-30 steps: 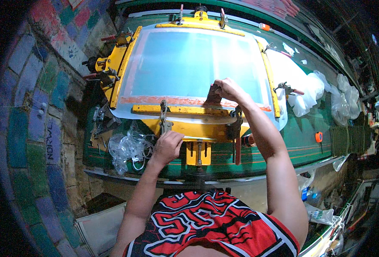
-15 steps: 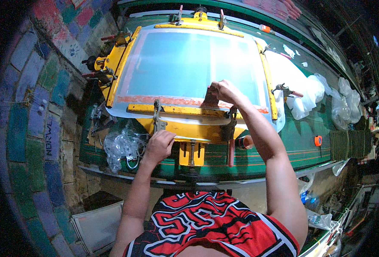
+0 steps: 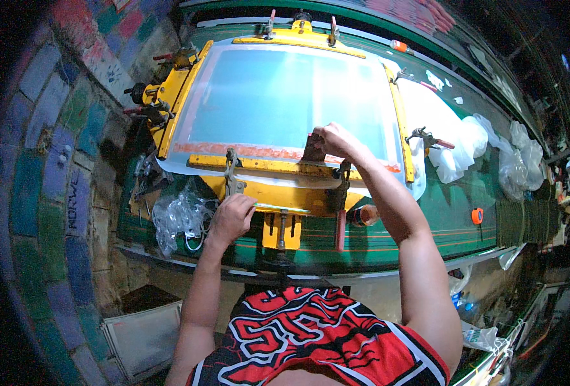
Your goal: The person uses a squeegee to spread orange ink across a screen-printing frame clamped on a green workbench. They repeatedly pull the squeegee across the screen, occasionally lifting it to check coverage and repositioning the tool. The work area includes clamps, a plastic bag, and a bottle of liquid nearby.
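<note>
A translucent pale-blue screen [image 3: 259, 96], with an orange band [image 3: 214, 149] near its front edge, is held in yellow clamping bars [image 3: 396, 116] fitted with toggle clamps. My right hand [image 3: 333, 140] grips a dark flat scraper [image 3: 312, 149] low on the screen, over the band and beside the front bar. My left hand [image 3: 232, 217] has curled fingers at the front edge of the lower yellow plate [image 3: 272, 196], just below a grey clamp [image 3: 231, 172]; what, if anything, they hold is hard to make out.
The green table [image 3: 458, 235] carries crumpled clear plastic [image 3: 175, 222] at left, white bags [image 3: 516, 161] at right, an orange tape measure [image 3: 477, 215] and a small jar [image 3: 365, 215]. A painted block wall [image 3: 53, 193] borders the left side.
The table and frame have shifted slightly left in view. Both hands appear a little further left too, the right still gripping the scraper over the orange band.
</note>
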The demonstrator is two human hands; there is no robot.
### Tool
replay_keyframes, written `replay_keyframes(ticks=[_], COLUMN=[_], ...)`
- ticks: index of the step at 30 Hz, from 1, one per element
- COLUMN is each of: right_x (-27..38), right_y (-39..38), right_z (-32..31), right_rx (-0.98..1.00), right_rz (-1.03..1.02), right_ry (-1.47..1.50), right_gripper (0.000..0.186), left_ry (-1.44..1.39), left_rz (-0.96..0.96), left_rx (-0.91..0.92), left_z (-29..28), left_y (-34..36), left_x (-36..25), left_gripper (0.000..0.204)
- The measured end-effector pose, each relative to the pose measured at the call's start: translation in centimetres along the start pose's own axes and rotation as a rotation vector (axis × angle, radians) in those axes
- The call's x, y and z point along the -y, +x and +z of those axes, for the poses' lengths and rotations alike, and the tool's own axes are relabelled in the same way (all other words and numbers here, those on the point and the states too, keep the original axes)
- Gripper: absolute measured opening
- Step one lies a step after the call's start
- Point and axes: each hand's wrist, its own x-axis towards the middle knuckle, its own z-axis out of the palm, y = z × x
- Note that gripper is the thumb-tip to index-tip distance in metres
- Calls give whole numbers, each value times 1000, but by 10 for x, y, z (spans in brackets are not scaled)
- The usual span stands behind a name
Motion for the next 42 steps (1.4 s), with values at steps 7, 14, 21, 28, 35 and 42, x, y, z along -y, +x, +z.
replay_keyframes(ticks=[7, 14, 21, 28, 35, 42], right_x=[-4, -9, -16, -30, -43, -50], right_y=[-2, -4, -10, -26, -37, -48], right_z=[1, 0, 0, -7, -10, -12], right_rx=[31, 32, 61, 50, -42, 0], right_rz=[-5, -10, 78, 32, -9, 31], right_ry=[-30, -11, -21, 25, -1, -47], right_gripper=[19, 25, 25, 17, 22, 15], left_ry=[8, 11, 4, 24, 53, 31], left_rz=[-5, -36, -49, -35, -31, -18], left_rx=[-3, 17, 8, 11, 32, 32], left_z=[0, 0, 0, 0, -1, 14], left_y=[1, 0, -1, 1, 2, 16], left_x=[0, 0, -3, -2, -4, -32], left_gripper=[17, 21, 18, 18, 18, 25])
